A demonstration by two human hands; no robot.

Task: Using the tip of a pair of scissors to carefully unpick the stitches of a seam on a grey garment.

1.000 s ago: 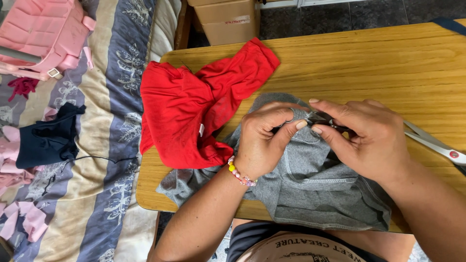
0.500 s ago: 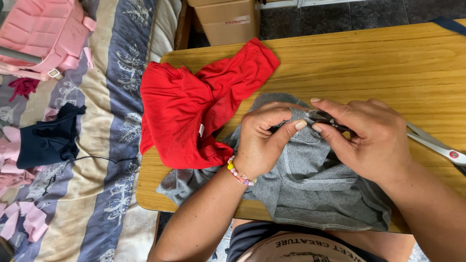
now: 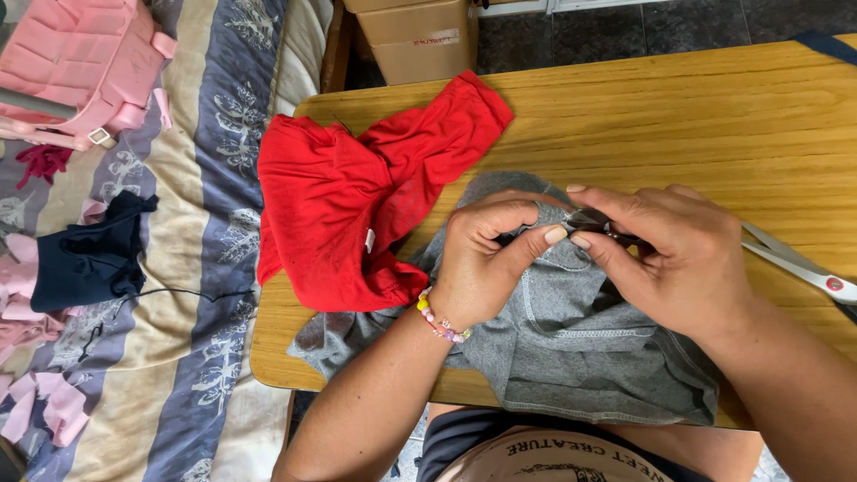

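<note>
both hands, left hand (image 3: 486,259) and right hand (image 3: 678,259), pinch grey garment (image 3: 571,357) seam mid-surface; red cloth (image 3: 357,214) at ten o'clock untouched.

Grey garment (image 3: 571,357): soft knit w/ stitched seams, lies rumpled flat on the near edge of the table, one corner hanging off. Top edge pinched up into a small fold. Left part touches, partly under, the red cloth.

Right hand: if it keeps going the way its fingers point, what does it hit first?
The right hand points leftward; first contact is the left hand, fingertips nearly touching over the grey garment. Depth unclear.
</note>
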